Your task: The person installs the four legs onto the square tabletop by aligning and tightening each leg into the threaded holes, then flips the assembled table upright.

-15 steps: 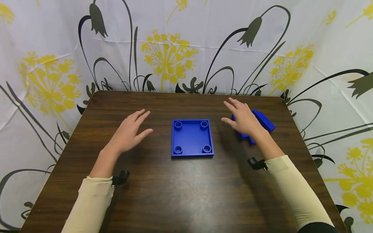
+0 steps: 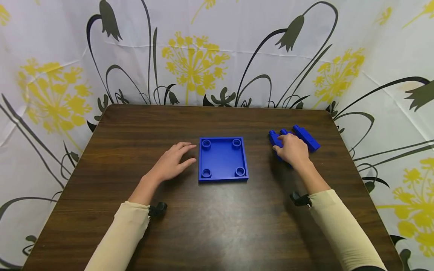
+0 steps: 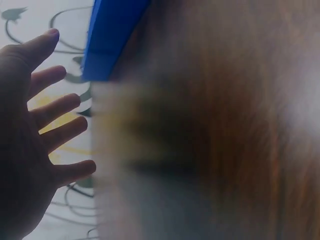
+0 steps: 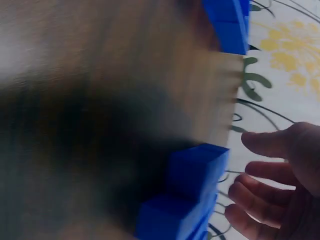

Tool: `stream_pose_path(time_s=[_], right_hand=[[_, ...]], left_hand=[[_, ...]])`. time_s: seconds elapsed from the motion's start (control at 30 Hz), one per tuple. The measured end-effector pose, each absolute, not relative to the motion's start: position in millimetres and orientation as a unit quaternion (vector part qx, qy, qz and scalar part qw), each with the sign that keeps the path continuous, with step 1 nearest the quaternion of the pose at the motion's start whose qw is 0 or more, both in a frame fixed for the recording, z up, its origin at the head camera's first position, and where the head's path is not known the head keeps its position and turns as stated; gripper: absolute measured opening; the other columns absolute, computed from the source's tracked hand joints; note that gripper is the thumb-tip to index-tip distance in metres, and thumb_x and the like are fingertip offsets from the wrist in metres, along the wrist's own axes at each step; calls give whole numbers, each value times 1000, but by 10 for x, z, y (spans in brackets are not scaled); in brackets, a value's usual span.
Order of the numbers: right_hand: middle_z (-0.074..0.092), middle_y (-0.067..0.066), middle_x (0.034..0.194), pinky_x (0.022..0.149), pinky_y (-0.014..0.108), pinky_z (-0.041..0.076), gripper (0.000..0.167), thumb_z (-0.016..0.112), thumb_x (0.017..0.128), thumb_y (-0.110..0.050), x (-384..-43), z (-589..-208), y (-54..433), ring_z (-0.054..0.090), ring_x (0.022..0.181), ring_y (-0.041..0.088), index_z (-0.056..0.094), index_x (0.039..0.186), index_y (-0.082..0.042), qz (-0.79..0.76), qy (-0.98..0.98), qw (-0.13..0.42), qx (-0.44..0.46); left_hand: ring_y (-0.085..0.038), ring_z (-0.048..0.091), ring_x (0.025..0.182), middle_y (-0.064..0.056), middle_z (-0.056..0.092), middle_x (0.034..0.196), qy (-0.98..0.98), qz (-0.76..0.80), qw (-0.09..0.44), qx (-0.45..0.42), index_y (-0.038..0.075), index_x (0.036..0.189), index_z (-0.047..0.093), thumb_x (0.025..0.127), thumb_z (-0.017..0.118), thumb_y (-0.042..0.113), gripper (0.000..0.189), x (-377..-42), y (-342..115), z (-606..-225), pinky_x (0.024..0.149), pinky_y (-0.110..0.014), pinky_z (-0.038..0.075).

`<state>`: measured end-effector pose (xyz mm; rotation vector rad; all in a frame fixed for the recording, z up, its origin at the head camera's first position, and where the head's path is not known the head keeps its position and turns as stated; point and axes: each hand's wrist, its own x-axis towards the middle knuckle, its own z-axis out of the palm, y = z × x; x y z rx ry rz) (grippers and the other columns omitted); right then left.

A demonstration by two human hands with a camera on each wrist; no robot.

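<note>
A square blue tray (image 2: 222, 160) with a raised rim and a round socket in each corner lies flat on the table. Just off its left side is my left hand (image 2: 173, 163), fingers extended and thumb apart, with nothing held. My right hand (image 2: 294, 150) hovers low over a group of blue square posts (image 2: 306, 138) that have narrow knobbed ends. In the right wrist view, its bent fingers (image 4: 262, 197) and thumb are spread beyond the posts (image 4: 195, 172), with no post between them. In the head view this hand partly covers the middle posts.
The dark wood table (image 2: 217, 222) has a back edge meeting a white curtain (image 2: 254, 22) printed with yellow and grey flowers. A black wrist mount (image 2: 158, 209) sits at the left cuff, another (image 2: 299, 198) at the right.
My left hand has moved right and toward me, close to the tray. My right hand has come down and right over the posts, its fingers now more bent. Tray and posts stay put.
</note>
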<state>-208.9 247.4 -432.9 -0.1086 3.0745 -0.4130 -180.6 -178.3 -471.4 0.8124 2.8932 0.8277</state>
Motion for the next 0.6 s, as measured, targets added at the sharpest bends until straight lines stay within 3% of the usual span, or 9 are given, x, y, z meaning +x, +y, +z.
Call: stream_pose_path(time_s=[0.27,0.6], right_hand=[[61,25,114,77,59,48,46,71,88,-31,-2058,-4532,2516,61,99,46,66,124,-2,-103,994,-9,-26],[61,19,106,74,57,50,39,74,85,-28,-2070,-4624,2522,63,92,43,71,117,-5,-78,996,-20,-28]], left_hand=[[-29,45,128,-6,52,138,927,280,-3,251,15,134,59,97,62,40,45,-1840,-1620,-4884,99,-59,37],[-28,47,127,-6,53,136,915,300,-23,269,11,136,56,96,64,35,46,-1852,-1578,-4985,103,-54,34]])
